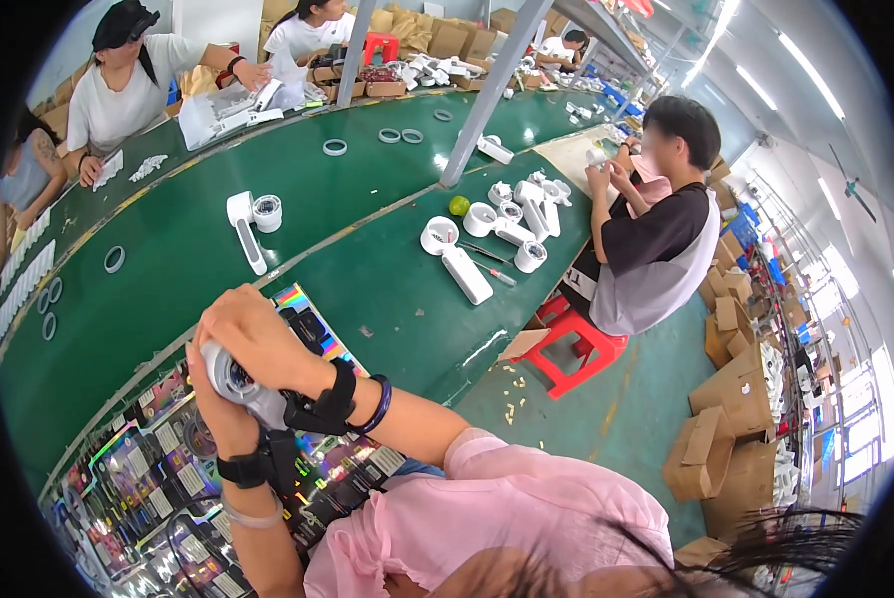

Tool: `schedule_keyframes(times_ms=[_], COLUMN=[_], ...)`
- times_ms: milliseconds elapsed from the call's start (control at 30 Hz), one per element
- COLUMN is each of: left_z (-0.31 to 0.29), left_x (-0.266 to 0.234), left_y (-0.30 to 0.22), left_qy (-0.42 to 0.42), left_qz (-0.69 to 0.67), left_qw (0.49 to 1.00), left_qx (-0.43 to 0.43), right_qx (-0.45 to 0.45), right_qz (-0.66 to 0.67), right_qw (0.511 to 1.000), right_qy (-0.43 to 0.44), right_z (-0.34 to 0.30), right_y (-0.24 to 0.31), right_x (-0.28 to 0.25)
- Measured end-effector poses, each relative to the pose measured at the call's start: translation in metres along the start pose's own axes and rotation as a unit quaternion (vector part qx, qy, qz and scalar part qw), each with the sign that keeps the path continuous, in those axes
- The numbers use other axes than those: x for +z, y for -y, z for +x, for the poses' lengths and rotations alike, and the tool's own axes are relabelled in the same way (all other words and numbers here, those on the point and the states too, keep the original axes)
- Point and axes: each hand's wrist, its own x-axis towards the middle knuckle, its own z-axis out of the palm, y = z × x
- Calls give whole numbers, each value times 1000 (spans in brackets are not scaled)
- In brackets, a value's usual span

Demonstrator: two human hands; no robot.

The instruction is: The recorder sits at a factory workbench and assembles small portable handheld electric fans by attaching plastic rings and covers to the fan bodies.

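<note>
My left hand (223, 417) is wrapped round the side of a white, round-headed device (229, 375) that looks like a small handheld fan. My right hand (259, 337) covers its top, with fingers bent over the far side. Between the hands the round dark centre and grey rim show, but the fingertips are partly hidden. Beyond them, a white handle-shaped piece (245, 234) lies on the green surface beside a short round unit (267, 212). To the right, a loose white handle (467, 276) lies near an open ring-shaped head (439, 236) and a screwdriver (494, 269).
Colourful printed boxes (158, 463) fill the area under my forearms. Several grey rings (335, 148) lie on the green belt (317, 184). A metal post (497, 95) rises at the belt's edge. To the right, a co-worker (656, 219) sits on a red stool (571, 344), near cardboard boxes (701, 453).
</note>
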Motion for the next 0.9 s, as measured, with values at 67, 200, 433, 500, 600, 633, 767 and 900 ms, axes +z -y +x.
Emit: schedule_keyframes(times_ms=[67, 200, 433, 500, 600, 633, 767, 900], left_z=[0, 2, 2, -1, -11, -11, -5, -4], left_x=[-23, -21, -62, -66, -68, -77, -85, -85], left_y=[3, 8, 37, 45, 55, 60, 74, 65], left_qy=[28, -98, 37, 92, 119, 115, 104, 168], left_qz=[-22, -51, 15, 119, 395, 394, 415, 526], left_qw=[997, 983, 989, 985, 911, 912, 903, 830], left_qx=[-66, -149, -144, -85, 12, 12, 35, 83], right_qx=[-80, -238, -272, -247, -231, -232, -153, -160], right_qz=[-136, -195, -306, -291, -231, -229, -169, -186], right_qw=[987, 951, 898, 906, 910, 910, 921, 919], right_qy=[21, -33, 157, 185, 253, 256, 315, 308], right_z=[3, -1, 1, 3, -4, -5, -7, -8], right_y=[-5, -7, -20, -27, -55, -58, -60, -64], right_x=[-1, -4, -21, -21, -19, -19, -25, -24])
